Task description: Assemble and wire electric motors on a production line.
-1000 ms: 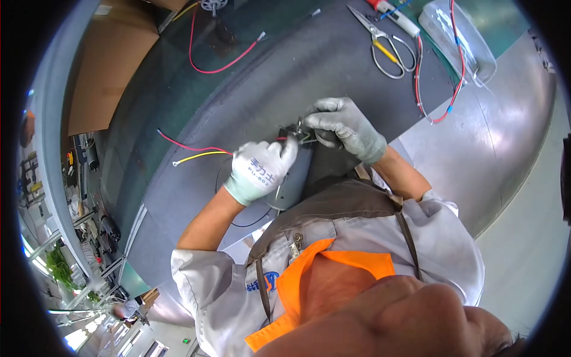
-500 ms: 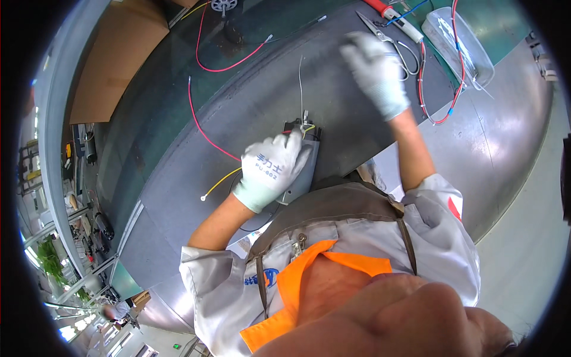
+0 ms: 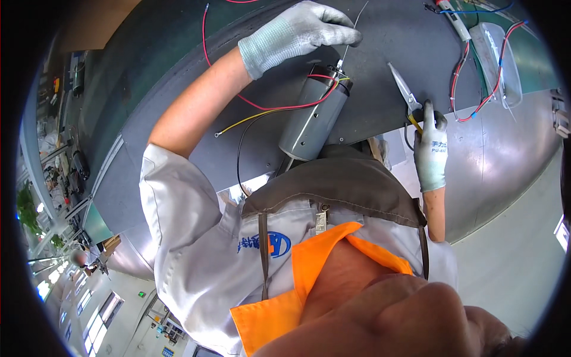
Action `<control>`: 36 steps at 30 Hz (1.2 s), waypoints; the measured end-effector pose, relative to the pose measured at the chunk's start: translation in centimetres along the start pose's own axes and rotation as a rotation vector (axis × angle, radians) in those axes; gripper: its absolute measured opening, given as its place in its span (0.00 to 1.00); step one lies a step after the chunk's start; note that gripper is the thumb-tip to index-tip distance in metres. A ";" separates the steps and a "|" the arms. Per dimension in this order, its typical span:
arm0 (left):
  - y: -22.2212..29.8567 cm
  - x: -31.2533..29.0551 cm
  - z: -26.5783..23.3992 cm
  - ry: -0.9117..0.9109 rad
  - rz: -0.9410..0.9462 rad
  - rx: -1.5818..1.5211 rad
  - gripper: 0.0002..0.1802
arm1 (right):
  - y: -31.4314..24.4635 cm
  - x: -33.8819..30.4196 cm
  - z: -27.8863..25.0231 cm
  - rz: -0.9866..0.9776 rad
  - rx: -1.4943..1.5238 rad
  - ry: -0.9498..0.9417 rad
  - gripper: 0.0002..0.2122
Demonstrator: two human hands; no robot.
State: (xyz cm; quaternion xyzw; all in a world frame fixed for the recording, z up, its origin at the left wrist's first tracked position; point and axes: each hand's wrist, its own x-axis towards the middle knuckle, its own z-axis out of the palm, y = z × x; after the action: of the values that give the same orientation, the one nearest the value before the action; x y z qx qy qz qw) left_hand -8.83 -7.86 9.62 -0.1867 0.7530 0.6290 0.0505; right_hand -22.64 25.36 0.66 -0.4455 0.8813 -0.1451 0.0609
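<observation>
A grey cylindrical motor (image 3: 310, 116) lies tilted on the dark mat, its wired end pointing away from me. From that end rises a thin pale wire or tie (image 3: 347, 55). My gloved left hand (image 3: 297, 35) is above the motor, thumb and fingers closed on this strand. To the right, my gloved right hand (image 3: 432, 152) is closed around the handles of metal scissors (image 3: 405, 92). Their blades point up and away, apart from the motor. A red lead (image 3: 250, 104), a yellow lead (image 3: 247, 120) and a black lead (image 3: 240, 152) trail leftward from the motor.
A clear plastic tray (image 3: 513, 77) stands at the far right. Beside it lie a red-and-white handled tool (image 3: 455, 21) and a loop of red and blue wires (image 3: 455, 98). The mat's near edge meets a shiny metal surface (image 3: 485, 143).
My left hand has moved from the motor up to the thin strand. My right hand has picked up the scissors and drawn them nearer. More of the motor now shows.
</observation>
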 end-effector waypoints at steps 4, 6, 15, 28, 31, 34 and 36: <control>1.4 -0.7 -0.2 0.046 0.129 0.097 0.15 | -0.5 1.5 -2.6 0.253 0.959 -0.143 0.31; 2.3 -0.5 -0.3 0.055 0.176 0.180 0.15 | -1.1 2.8 -3.7 0.157 0.851 -0.200 0.29; 1.4 0.3 -0.3 0.214 0.778 0.613 0.13 | -7.5 7.8 -4.9 -0.512 0.301 -0.453 0.32; 1.0 -16.4 -3.1 -0.057 0.237 0.384 0.10 | -4.4 8.6 -2.6 -0.353 -0.135 -0.184 0.27; -2.3 -22.2 -1.6 -0.342 0.153 0.451 0.18 | -4.6 10.2 -3.3 -0.270 -0.526 -0.142 0.25; -5.1 -22.0 2.3 0.176 0.361 0.962 0.26 | -1.2 9.5 -0.7 -0.445 -0.081 0.032 0.20; -4.1 -18.1 5.5 0.545 0.253 1.003 0.35 | -5.9 7.9 -1.9 -0.151 0.336 -0.500 0.25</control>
State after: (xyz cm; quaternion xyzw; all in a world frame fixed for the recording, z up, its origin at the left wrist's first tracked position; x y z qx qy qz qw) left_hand 8.43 0.82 10.32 -0.2035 0.9610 0.1263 -0.1385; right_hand -23.25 16.09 4.45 -0.5154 0.7671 -0.1788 0.3376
